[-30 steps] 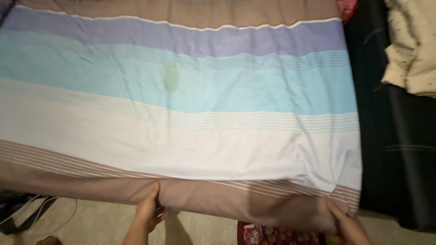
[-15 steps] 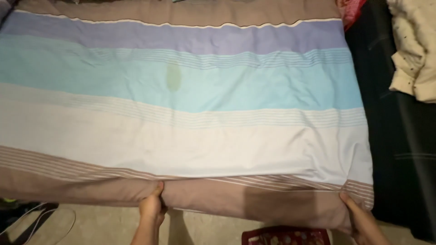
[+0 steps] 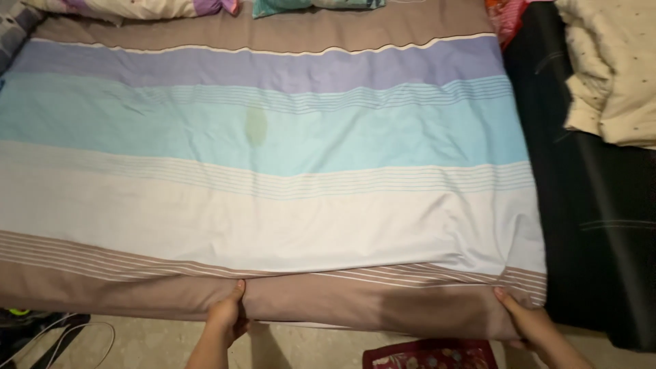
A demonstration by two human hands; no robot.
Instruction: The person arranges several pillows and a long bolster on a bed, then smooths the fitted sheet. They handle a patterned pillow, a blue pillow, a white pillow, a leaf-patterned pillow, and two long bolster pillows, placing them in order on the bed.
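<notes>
The bedsheet (image 3: 273, 171) lies spread over the bed. Behind the sheet, at its far edge, lie pillows (image 3: 205, 7). Right of the sheet a dark cloth (image 3: 594, 225) stretches, with a quilt (image 3: 615, 68) on it. Before the sheet, on the floor, lie a cable (image 3: 61, 331) at left and a crate (image 3: 430, 355) at right.

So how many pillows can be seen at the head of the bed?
2: a pale pillow at the top left, a teal pillow beside it; both cropped, more may be hidden.
</notes>
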